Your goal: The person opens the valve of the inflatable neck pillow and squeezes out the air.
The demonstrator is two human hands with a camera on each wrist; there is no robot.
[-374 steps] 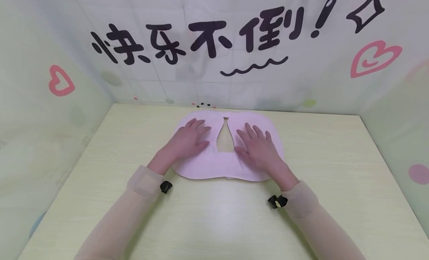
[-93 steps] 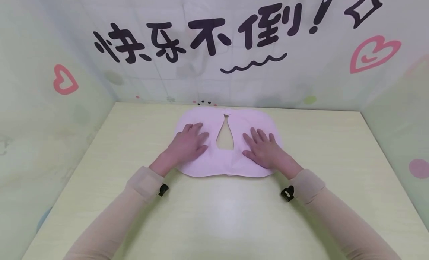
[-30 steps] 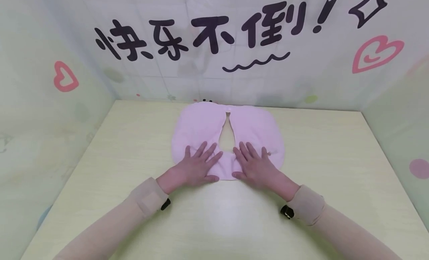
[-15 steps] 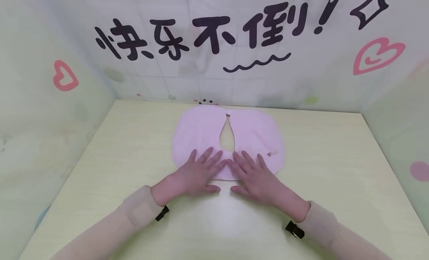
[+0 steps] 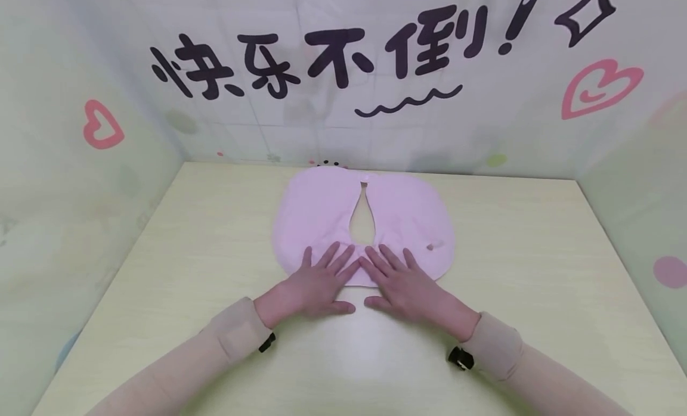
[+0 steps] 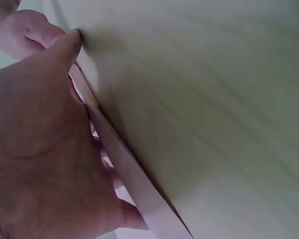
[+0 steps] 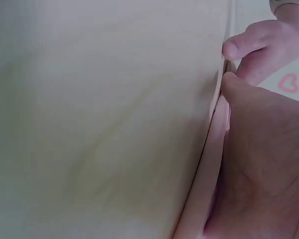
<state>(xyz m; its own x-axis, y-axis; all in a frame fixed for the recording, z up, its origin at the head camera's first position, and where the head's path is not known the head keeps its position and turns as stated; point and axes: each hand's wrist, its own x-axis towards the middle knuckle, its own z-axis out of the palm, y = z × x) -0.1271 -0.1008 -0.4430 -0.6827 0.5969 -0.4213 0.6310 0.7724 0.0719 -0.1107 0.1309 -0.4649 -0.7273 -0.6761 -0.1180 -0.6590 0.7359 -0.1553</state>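
A pink cloth bib [image 5: 399, 201] lies flat near the back of the table, with a teardrop opening in its middle and a small closure at the top. My left hand [image 5: 316, 286] rests its spread fingers on the bib's front part, left of centre. Mirroring it, my right hand [image 5: 408, 288] lies with straight fingers on the front right. The index fingertips meet below the opening, and both thumbs extend past the front edge. In the left wrist view, the bib's edge [image 6: 139, 184] runs along beneath the left palm [image 6: 45, 154]. The right wrist view shows the bib's edge [image 7: 207, 174] beside the right palm [image 7: 271, 154].
The bib is on a pale wood-grain table [image 5: 343, 356]. A printed curtain [image 5: 300, 118] with large dark characters stands behind it, and walls close off both sides. A small dark mark [image 5: 430, 247] shows on the bib's right side.
Both hands have slid from the bib's left and right halves to its front edge and come together. The small mark on the right has come into view. Over the last half second they barely move.
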